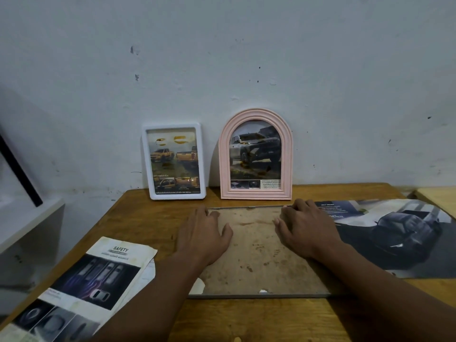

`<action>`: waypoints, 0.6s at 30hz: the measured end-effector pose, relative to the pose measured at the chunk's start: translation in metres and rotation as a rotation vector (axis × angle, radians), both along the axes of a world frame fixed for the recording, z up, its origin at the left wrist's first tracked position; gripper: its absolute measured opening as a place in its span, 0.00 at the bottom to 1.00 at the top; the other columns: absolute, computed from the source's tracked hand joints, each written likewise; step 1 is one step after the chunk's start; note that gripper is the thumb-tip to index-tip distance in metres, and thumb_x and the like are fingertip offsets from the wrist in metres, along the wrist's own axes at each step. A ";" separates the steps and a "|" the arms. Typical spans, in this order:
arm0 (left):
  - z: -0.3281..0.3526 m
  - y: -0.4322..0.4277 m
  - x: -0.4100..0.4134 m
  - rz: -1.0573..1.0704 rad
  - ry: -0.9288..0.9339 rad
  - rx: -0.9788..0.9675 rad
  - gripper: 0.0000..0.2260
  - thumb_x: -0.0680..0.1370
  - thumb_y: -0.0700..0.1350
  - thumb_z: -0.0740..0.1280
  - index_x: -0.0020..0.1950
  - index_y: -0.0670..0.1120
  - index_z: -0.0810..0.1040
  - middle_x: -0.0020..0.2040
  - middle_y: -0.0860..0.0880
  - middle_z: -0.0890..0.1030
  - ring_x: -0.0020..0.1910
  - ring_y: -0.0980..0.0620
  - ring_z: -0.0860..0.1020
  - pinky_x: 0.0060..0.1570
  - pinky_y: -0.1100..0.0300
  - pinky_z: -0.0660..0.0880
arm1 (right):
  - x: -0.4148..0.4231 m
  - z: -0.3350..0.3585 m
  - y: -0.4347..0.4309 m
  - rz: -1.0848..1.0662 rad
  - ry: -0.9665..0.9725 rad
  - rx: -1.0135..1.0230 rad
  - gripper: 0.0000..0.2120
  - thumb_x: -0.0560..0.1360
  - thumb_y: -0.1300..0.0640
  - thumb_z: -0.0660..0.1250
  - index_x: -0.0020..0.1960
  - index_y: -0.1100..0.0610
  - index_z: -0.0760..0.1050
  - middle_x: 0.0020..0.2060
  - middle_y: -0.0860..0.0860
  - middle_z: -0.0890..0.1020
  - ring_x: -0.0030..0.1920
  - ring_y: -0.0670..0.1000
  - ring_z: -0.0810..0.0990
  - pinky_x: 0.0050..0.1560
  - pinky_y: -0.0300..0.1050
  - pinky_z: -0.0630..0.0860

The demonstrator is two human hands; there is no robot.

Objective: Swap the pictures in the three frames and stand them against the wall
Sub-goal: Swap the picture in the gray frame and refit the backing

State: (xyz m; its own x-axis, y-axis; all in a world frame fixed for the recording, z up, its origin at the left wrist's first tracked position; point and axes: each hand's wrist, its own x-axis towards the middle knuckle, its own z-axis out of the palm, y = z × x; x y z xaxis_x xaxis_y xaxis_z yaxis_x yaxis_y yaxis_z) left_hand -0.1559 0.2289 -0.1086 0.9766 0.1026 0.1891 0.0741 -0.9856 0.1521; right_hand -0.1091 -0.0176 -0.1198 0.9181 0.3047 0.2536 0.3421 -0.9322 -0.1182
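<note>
Fingers of both hands lie loosely spread and flat, pinching nothing. Left hand (206, 234) rests palm down on the far left part of the third frame (256, 257), which lies back-up on the wooden table (153, 218) (its brown backing board is stained and worn). Right hand (304, 230) presses on the far right part, fingertips near the frame's far edge. Against the wall (222, 58) stand two frames, apart from each other: a white rectangular frame (174, 161) showing orange pickup trucks, and a pink arched frame (256, 154) showing a grey truck. A car poster (399, 233) lies just right of the flat frame, partly under the right forearm. A safety brochure (93, 280) lies near left.
</note>
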 end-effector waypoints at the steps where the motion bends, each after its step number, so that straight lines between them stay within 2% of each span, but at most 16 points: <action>1: 0.000 -0.002 -0.001 0.011 0.012 -0.001 0.26 0.81 0.63 0.57 0.74 0.51 0.72 0.69 0.46 0.71 0.65 0.49 0.72 0.57 0.53 0.74 | 0.000 0.000 0.000 -0.001 0.007 0.003 0.25 0.79 0.36 0.50 0.62 0.48 0.75 0.59 0.50 0.75 0.58 0.49 0.71 0.55 0.49 0.75; 4: -0.002 -0.001 0.000 -0.021 0.055 -0.053 0.27 0.82 0.63 0.57 0.76 0.49 0.69 0.73 0.44 0.68 0.69 0.46 0.70 0.61 0.49 0.74 | -0.003 -0.001 -0.002 0.001 0.027 0.028 0.24 0.79 0.37 0.52 0.64 0.49 0.73 0.63 0.51 0.73 0.62 0.51 0.70 0.58 0.49 0.73; 8: -0.008 0.002 -0.002 -0.053 0.139 -0.133 0.32 0.81 0.66 0.56 0.80 0.50 0.62 0.79 0.44 0.59 0.77 0.43 0.62 0.72 0.45 0.67 | -0.009 -0.004 -0.001 0.020 0.072 0.110 0.23 0.80 0.37 0.52 0.67 0.50 0.68 0.65 0.52 0.70 0.64 0.52 0.68 0.60 0.49 0.71; 12: -0.010 0.003 -0.001 -0.082 0.112 -0.201 0.31 0.81 0.66 0.57 0.80 0.53 0.60 0.78 0.45 0.58 0.76 0.44 0.62 0.72 0.45 0.66 | -0.015 -0.004 0.002 -0.065 -0.022 0.194 0.22 0.79 0.40 0.56 0.65 0.53 0.71 0.61 0.52 0.74 0.60 0.51 0.72 0.55 0.48 0.75; 16: -0.013 0.001 0.000 -0.072 0.119 -0.165 0.35 0.79 0.70 0.55 0.81 0.55 0.58 0.79 0.47 0.57 0.77 0.44 0.61 0.73 0.44 0.65 | -0.015 -0.004 -0.001 -0.084 0.017 0.212 0.24 0.79 0.41 0.58 0.69 0.54 0.70 0.64 0.54 0.75 0.63 0.53 0.73 0.61 0.50 0.74; 18: -0.014 0.000 0.001 -0.069 0.091 -0.124 0.33 0.80 0.69 0.54 0.81 0.54 0.58 0.79 0.46 0.59 0.77 0.44 0.61 0.72 0.45 0.67 | -0.014 -0.002 -0.003 -0.048 0.072 0.204 0.25 0.79 0.40 0.58 0.71 0.54 0.68 0.67 0.55 0.72 0.66 0.54 0.71 0.63 0.51 0.72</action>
State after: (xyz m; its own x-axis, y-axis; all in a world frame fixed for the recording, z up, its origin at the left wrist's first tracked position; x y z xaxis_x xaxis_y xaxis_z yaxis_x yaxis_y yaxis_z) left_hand -0.1548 0.2285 -0.1226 0.9946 0.0522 0.0896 0.0263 -0.9629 0.2684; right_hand -0.1227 -0.0210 -0.1218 0.9483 0.2093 0.2387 0.2817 -0.9015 -0.3286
